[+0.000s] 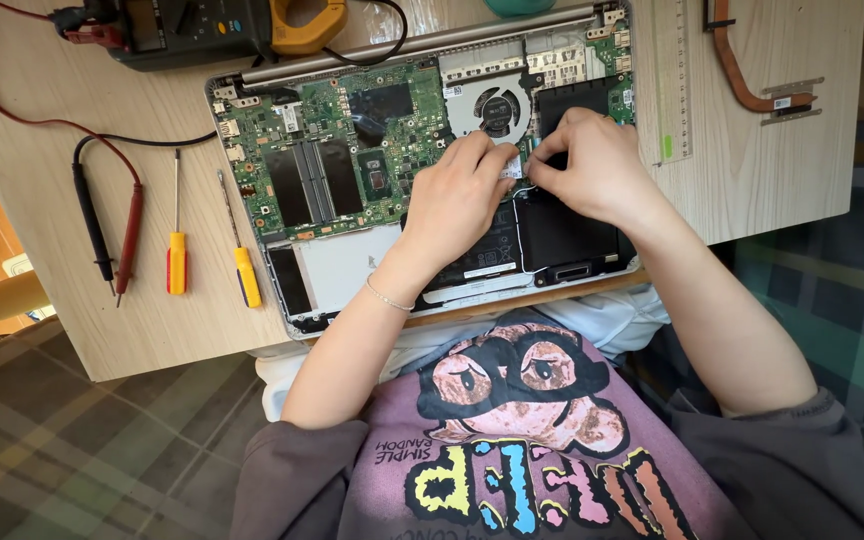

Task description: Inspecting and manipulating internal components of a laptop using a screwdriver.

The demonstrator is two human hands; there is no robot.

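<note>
An opened laptop (pixel 342 270) lies bottom-up on the wooden table (pixel 152 330), showing its green circuit board (pixel 352 150), a round fan (pixel 497 105) and a black battery (pixel 562 235). My left hand (pixel 457 195) and my right hand (pixel 592 165) meet over the middle of the board. Both pinch a small white card (pixel 514 168) between their fingertips, just below the fan. My left wrist wears a thin bracelet. Whatever lies beneath the hands is hidden.
Two yellow-handled screwdrivers (pixel 177 260) (pixel 246 275) and red and black meter probes (pixel 112 235) lie left of the laptop. A clamp meter (pixel 202 25) sits at the top left. At the right lie a clear ruler (pixel 672 85) and a copper heat pipe (pixel 752 70).
</note>
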